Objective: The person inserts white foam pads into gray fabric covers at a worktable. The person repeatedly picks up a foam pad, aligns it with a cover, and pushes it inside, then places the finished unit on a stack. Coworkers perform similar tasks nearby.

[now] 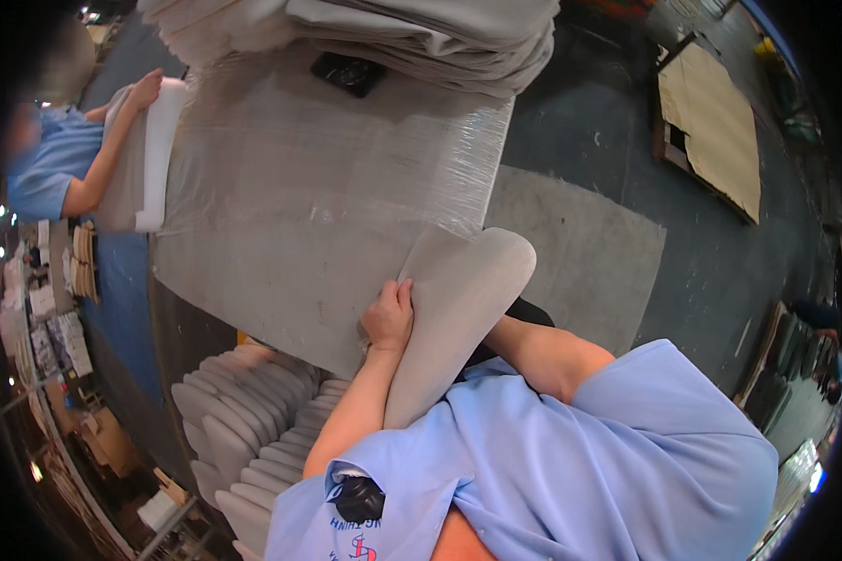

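Note:
My left hand (388, 318) is closed on the left edge of a grey fabric-covered pad with a rounded end (463, 294). The pad leans against my chest and points toward the table. My right forearm (543, 355) runs in behind the pad from the right, and that hand is hidden by it. The pad's rounded end overlaps the near corner of a large work table wrapped in grey cloth and clear film (309, 215).
A pile of folded grey covers (421, 37) and a flat black object (348, 73) lie at the table's far end. A co-worker in a blue shirt (51, 159) holds a white pad (154, 140) at the table's left. Stacked pale pads (243, 411) stand lower left. Cardboard (711, 122) lies on the floor.

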Available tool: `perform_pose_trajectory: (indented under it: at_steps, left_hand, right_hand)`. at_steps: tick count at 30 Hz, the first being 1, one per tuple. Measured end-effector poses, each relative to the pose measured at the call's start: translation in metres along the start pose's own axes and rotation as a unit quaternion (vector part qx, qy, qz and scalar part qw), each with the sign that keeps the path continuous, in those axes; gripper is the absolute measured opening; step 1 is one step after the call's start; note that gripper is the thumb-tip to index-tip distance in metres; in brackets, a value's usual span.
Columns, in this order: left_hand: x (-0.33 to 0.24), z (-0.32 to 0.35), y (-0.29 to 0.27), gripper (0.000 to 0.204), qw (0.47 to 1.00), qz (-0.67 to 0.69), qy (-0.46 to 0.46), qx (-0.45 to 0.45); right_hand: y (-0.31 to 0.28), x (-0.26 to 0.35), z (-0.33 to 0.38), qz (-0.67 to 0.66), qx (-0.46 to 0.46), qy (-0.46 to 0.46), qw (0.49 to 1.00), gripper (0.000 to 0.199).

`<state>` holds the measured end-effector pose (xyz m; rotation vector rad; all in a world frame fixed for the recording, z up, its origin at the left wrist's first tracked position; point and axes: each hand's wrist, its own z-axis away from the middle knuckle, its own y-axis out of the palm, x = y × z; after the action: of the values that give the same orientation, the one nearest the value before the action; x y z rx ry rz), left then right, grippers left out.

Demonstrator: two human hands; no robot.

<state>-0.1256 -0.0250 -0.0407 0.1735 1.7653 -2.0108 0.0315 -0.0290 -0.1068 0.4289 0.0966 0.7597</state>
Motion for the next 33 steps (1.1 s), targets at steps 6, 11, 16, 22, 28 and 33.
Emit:
perform_pose_trajectory:
  at_steps: [6, 11, 16, 22, 28, 33]
  left_hand:
    - [0.003, -0.003, -0.013, 0.042, 0.998, 0.061, -0.01, 0.006]
    - [0.034, 0.022, -0.068, 0.052, 0.972, 0.091, -0.148, 0.157]
    - [0.082, 0.072, -0.07, 0.06, 0.946, 0.177, -0.208, 0.176]
    - [0.076, 0.1, -0.045, 0.049, 0.965, 0.138, -0.209, 0.073]
    - [0.048, 0.101, -0.05, 0.042, 0.962, 0.119, -0.244, 0.004]
    - [0.047, 0.097, -0.049, 0.035, 0.96, 0.095, -0.264, 0.008]
  right_hand:
    - [-0.017, 0.013, 0.002, 0.096, 0.043, -0.017, 0.994, 0.041]
    - [-0.039, 0.138, 0.008, 0.383, 0.069, -0.225, 0.893, 0.04]
    - [0.096, 0.225, 0.072, 0.699, 0.01, -0.149, 0.699, 0.046]
    - [0.146, 0.173, 0.06, 0.948, 0.156, -0.134, 0.242, 0.048]
    - [0.112, 0.148, 0.054, 0.915, 0.098, -0.253, 0.298, 0.035]
    - [0.116, 0.143, 0.054, 0.908, 0.094, -0.297, 0.281, 0.033]
